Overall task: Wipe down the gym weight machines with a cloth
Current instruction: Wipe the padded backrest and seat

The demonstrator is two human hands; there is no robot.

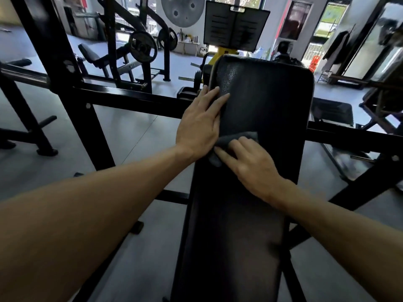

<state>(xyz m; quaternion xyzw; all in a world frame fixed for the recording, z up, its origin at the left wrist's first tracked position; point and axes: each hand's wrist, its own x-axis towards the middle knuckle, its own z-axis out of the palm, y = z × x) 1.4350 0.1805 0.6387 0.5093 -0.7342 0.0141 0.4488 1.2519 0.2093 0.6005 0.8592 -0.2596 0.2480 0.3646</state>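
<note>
Running down the middle of the view, bench pad [261,131]: long, black and padded, its far end rounded and faintly shiny.
Frame [135,99]: black steel bar crossing behind the pad, joined to an upright post at the left.
Background machines [141,49]: a plate-loaded rack with round weight plates, well apart from the pad, on a grey floor.
Left hand [199,125]: laid flat on the pad's left edge, fingers straight and slightly spread, tips pointing to the far end.
Right hand [250,162]: pressing down on the cloth, fingers extended and a little apart, holding it against the pad.
Cloth [237,138]: dark grey, crumpled, lying on the pad just beside the left hand, partly covered by the right fingers.
</note>
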